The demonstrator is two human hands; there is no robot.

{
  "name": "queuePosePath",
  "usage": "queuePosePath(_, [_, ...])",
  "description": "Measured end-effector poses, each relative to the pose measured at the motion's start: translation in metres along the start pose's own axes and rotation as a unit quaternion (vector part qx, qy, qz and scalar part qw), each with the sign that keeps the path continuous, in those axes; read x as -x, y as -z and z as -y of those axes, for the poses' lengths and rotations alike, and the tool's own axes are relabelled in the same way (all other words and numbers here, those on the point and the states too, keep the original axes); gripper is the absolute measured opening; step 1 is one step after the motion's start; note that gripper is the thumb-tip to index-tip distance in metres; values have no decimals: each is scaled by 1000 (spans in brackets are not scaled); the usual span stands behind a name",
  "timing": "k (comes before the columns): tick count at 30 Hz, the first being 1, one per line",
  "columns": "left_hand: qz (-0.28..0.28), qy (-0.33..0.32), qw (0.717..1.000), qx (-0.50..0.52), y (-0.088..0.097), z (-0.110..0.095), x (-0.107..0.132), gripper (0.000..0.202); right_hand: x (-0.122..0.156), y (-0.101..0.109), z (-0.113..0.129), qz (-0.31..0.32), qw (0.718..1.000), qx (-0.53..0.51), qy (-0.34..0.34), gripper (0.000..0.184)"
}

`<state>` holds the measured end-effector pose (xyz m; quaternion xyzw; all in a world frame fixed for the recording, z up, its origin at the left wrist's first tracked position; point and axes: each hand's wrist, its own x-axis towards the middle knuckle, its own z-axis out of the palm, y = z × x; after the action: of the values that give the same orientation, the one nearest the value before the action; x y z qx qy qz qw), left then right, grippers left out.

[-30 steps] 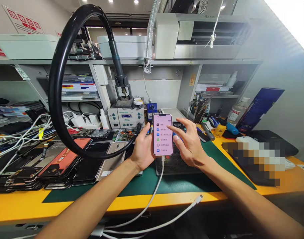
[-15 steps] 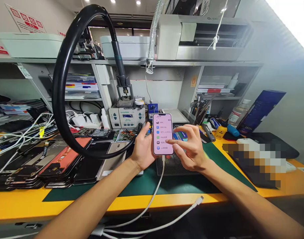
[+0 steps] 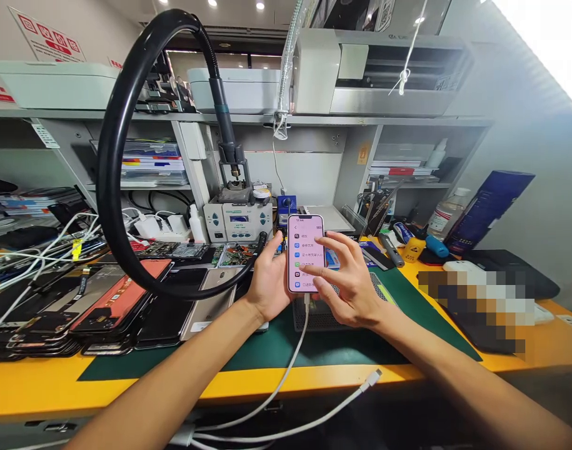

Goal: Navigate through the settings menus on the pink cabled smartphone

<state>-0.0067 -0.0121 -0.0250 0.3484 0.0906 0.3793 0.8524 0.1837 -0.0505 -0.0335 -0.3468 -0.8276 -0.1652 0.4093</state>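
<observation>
My left hand (image 3: 267,281) grips a smartphone (image 3: 303,245) upright above the green mat (image 3: 361,340), its lit pink screen showing a list of menu rows. A white cable (image 3: 286,369) hangs from the phone's bottom port toward the bench edge. My right hand (image 3: 351,281) hovers in front of the screen with fingers spread, the index fingertip touching the lower part of the list.
A black looped hose (image 3: 112,150) arches from the hot-air station (image 3: 239,215) at the back. Stacked phone screens (image 3: 102,306) fill the left. A loose white cable end (image 3: 372,377) lies near the yellow front edge. Tools and a bottle (image 3: 445,215) crowd the right.
My right index finger slid from the upper rows of the screen down and left to its lower part. The phone and my left hand stayed nearly still.
</observation>
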Motion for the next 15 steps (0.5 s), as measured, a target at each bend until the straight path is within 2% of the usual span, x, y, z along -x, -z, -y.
queuePosePath(5, [8, 11, 1000, 2, -2, -1, 0, 73, 0, 1, -9, -18, 998, 32, -52, 36])
queuePosePath(15, [7, 7, 1000, -20, -2, -2, 1, 72, 1, -2, -14, -12, 995, 25, -98, 42])
